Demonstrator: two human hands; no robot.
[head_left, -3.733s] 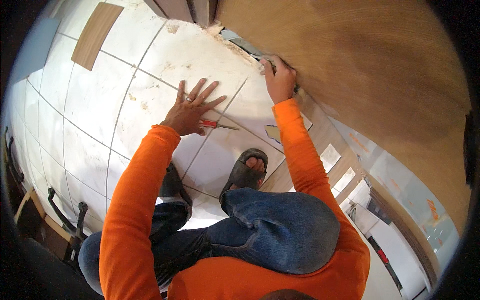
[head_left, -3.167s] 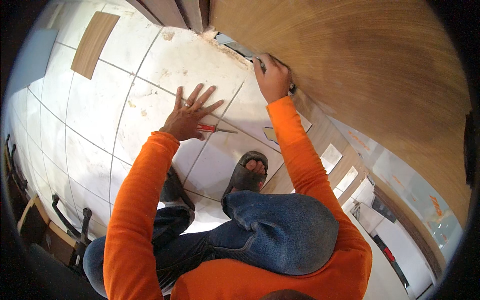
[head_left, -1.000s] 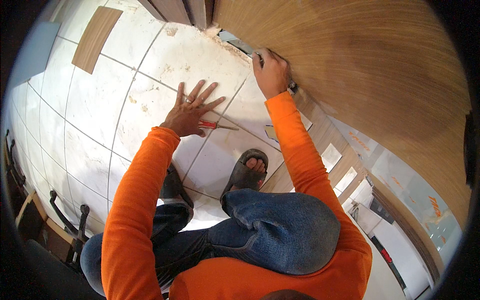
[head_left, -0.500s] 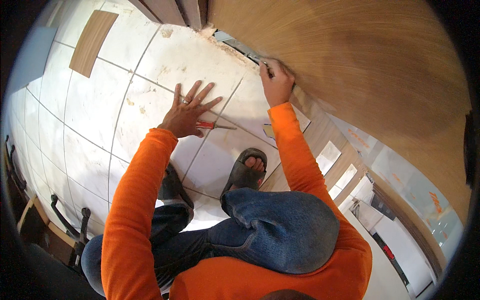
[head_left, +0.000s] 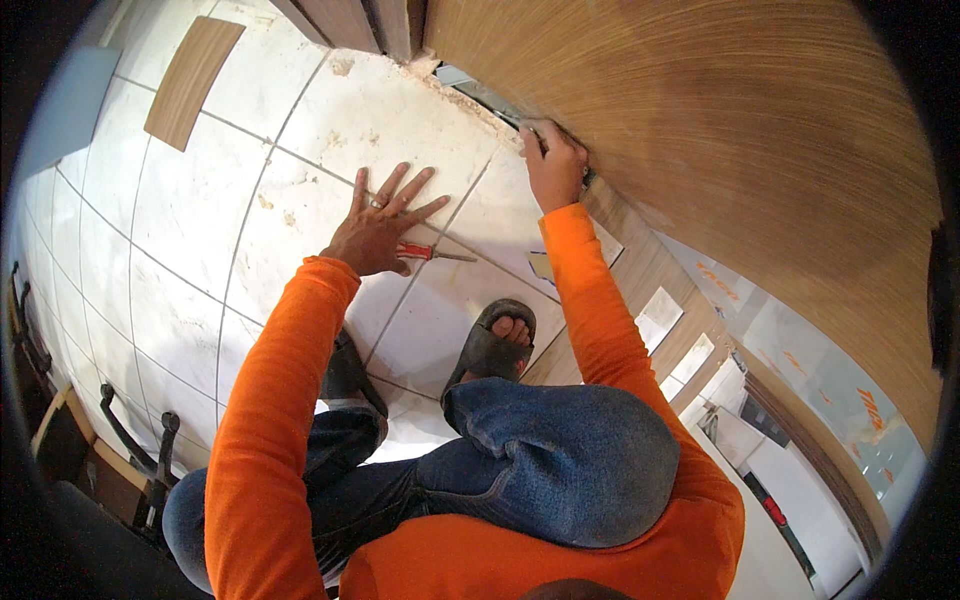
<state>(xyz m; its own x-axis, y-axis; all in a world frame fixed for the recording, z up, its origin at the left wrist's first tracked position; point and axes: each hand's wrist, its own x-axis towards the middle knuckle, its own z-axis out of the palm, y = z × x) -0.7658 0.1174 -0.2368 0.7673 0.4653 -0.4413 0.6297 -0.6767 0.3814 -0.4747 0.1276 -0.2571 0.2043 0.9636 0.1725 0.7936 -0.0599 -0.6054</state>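
My left hand lies spread on the white tiled floor, partly over a red-handled pointed tool whose metal tip points right. My right hand is curled at the bottom edge of the large wooden panel, by a dark narrow gap with crumbled debris along it. What its fingers hold is hidden. A small beige piece lies just below, beside my right sleeve.
Loose pieces, wood-look and grey-blue, lie at upper left. A dark wood post stands at the top. Black castor legs are at lower left. Wood-look boards and strips run along the right. My sandalled feet are below my hands.
My right hand has shifted along the panel's bottom edge, down and to the right compared with a second ago, its fingers still curled. My left hand stays spread on the floor.
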